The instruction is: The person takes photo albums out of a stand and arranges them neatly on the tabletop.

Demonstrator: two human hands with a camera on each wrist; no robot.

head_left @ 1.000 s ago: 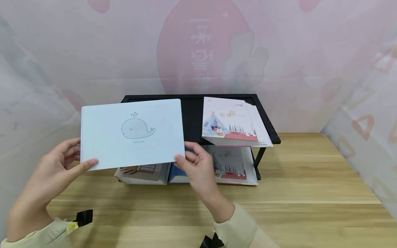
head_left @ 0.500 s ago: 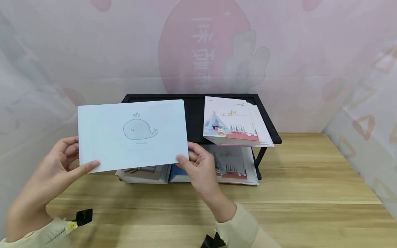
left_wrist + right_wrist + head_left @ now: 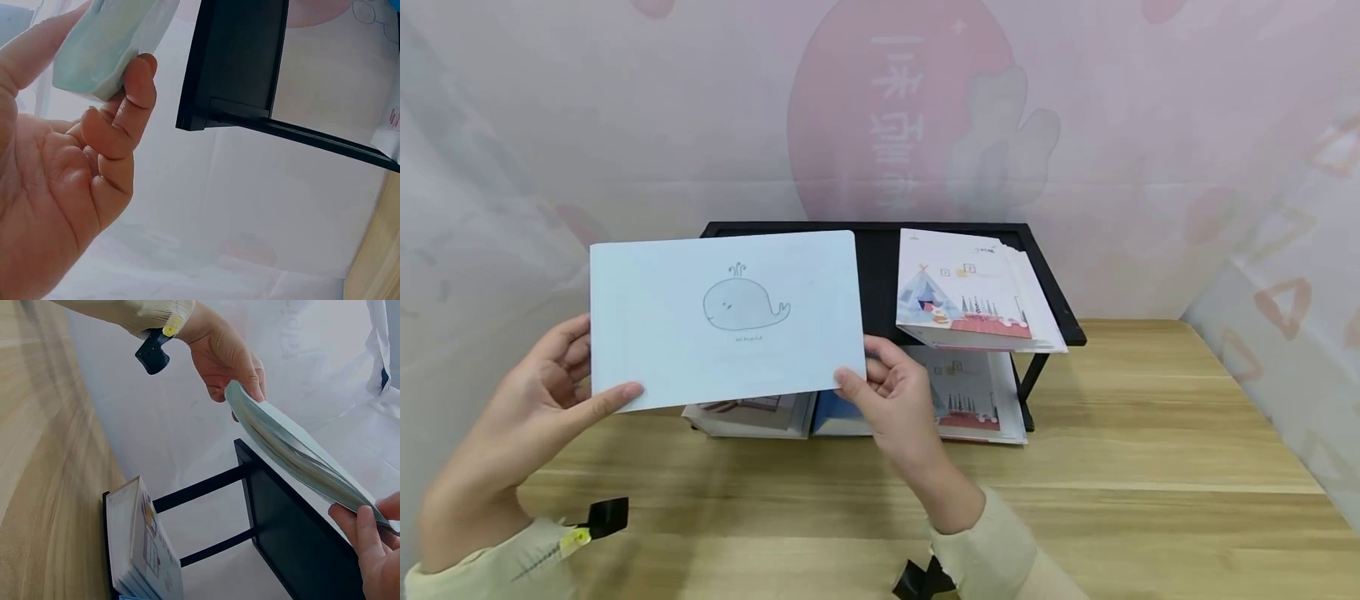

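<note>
A pale blue book [image 3: 655, 325] with a whale drawing and the word "whale" on its face is held up in the air, its face towards the head camera. My left hand [image 3: 535, 408] grips the lower left corner, thumb on the front and fingers behind. At the lower right corner my right hand [image 3: 895, 396] pinches it the same way. Seen edge-on in the right wrist view, the book [image 3: 294, 444] has many pages that part a little along one edge. It covers the left part of a black two-tier rack [image 3: 880, 283] in the head view.
On the rack's upper tier lies a white book with a tent picture [image 3: 970, 292]. Below stand a similar tent-picture book [image 3: 970, 400], a blue one [image 3: 842, 417] and another [image 3: 760, 421] at left. The wooden table [image 3: 1112, 467] spreads in front; a pink-and-white cloth backdrop [image 3: 700, 108] surrounds it.
The book has come slightly nearer to the head camera and looks a little larger. The whole head view has shifted slightly. Both hands keep their hold.
</note>
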